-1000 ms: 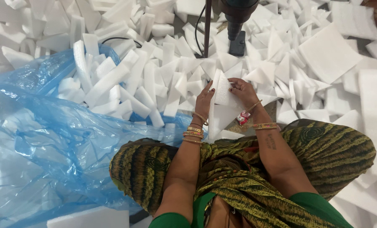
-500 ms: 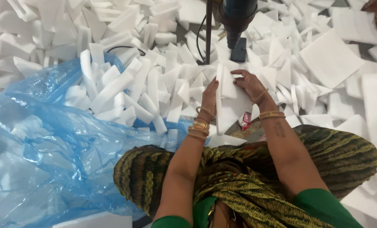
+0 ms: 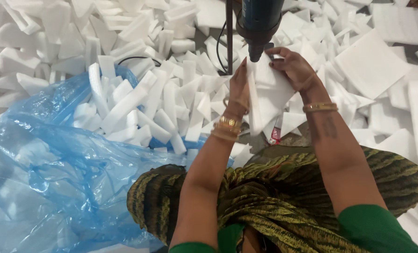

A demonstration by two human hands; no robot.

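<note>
Left hand: I see my left hand (image 3: 239, 86) flat against the left edge of the white foam sheet (image 3: 270, 93), gripping it.
Right hand: my right hand (image 3: 293, 68) pinches the sheet's top right.
Sheet position: held upright just under the dark blue drill head (image 3: 258, 23).
Around: 1 blue plastic bag (image 3: 54, 164) at my left, foam offcuts (image 3: 139, 93) everywhere.

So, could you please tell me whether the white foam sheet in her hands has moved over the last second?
Yes. The white foam sheet, held by both hands, has risen up the picture toward the dark blue tool; its top edge now lies at the tool's tip.
</note>
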